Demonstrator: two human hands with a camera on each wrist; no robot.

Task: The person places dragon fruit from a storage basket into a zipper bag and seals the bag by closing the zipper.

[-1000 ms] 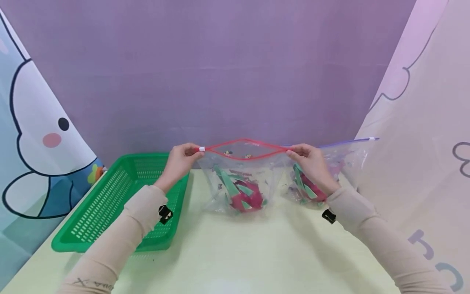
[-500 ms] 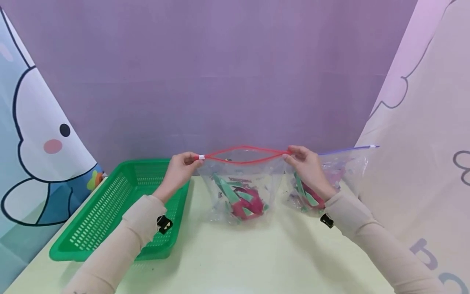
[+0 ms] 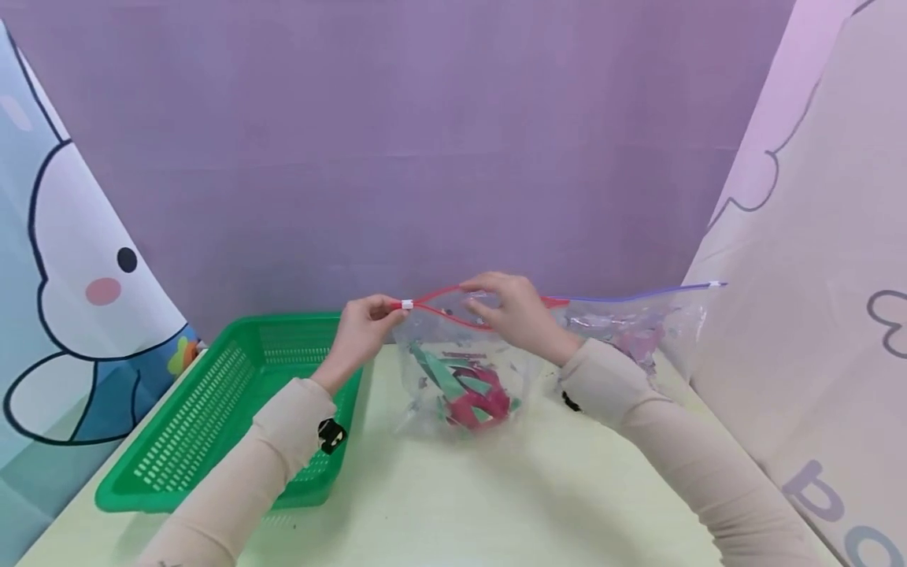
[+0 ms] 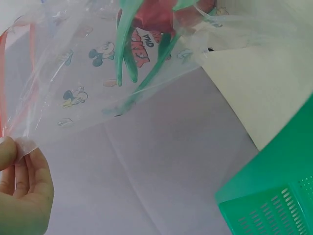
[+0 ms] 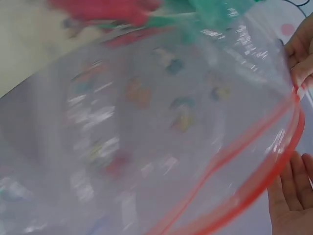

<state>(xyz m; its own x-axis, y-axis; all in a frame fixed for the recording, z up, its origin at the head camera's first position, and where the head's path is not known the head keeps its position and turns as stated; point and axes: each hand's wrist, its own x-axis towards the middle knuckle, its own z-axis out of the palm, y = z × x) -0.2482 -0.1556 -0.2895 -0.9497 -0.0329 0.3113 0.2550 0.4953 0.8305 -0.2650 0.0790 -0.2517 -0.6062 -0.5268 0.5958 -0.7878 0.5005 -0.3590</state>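
Observation:
A clear zip bag [image 3: 464, 378] with a red zip edge hangs upright over the table, its mouth parted. Inside lies a red and green item [image 3: 482, 402] with pointed, leaf-like green strips; its kind is unclear. My left hand [image 3: 364, 327] pinches the bag's left top corner beside a white slider [image 3: 407, 304]. At the mouth's middle, my right hand [image 3: 517, 311] has its thumb and fingers apart near the red edge. The right wrist view shows those right fingers [image 5: 298, 188] extended beside the strip. Cartoon prints on the plastic appear in the left wrist view.
A green slotted basket [image 3: 205, 409] stands on the left of the pale table [image 3: 439, 504]. Behind my right arm is a second clear bag [image 3: 680, 331] with a purple zip edge. A purple curtain [image 3: 425, 142] hangs behind, with printed cloths on both sides.
My right hand has left the bag's right corner and moved left to the middle of the mouth. My left hand keeps its pinch, shifted slightly right.

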